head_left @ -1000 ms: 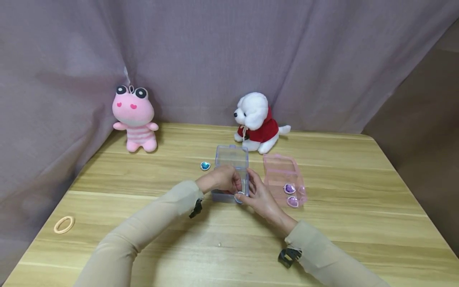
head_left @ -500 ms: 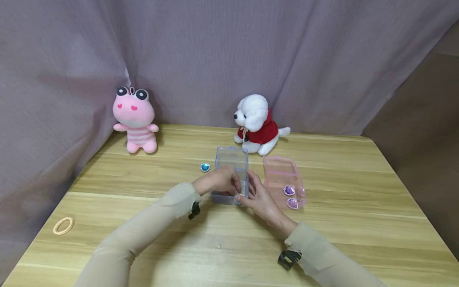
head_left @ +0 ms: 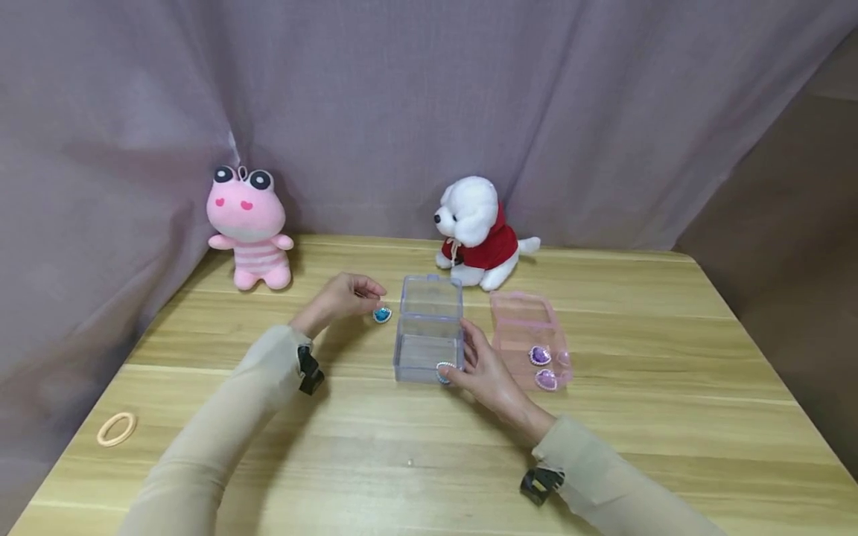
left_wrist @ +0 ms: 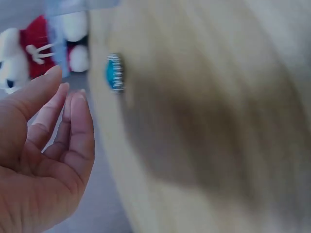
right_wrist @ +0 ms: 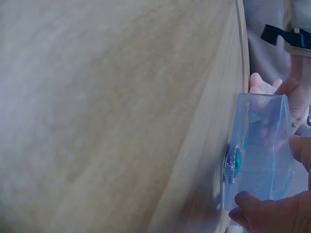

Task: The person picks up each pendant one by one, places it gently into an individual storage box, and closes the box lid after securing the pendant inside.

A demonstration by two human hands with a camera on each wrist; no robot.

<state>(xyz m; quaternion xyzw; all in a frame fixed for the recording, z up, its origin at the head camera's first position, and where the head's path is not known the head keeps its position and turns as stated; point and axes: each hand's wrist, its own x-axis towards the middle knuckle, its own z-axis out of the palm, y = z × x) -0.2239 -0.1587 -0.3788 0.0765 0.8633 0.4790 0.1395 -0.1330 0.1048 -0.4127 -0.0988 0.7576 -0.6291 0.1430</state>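
In the head view my left hand is over a blue heart-shaped gem with a beaded silver edge, lying on the table left of a clear bluish plastic box. The left wrist view shows its thumb and fingers apart from each other and nothing between them, with the gem just beyond the fingertips. My right hand grips the right side of the box, thumb at the front and fingers behind. The box's lid stands swung back. Another silver-edged gem shows at the front right corner, partly hidden by the right thumb.
Right of the box lies an opened pink plastic box with two purple gems at its right side. A white plush dog in red and a pink plush frog stand behind. A beige ring lies at left.
My left hand has come out of the bluish box and moved left and back to the blue gem on the table. The right hand keeps its grip on the box.
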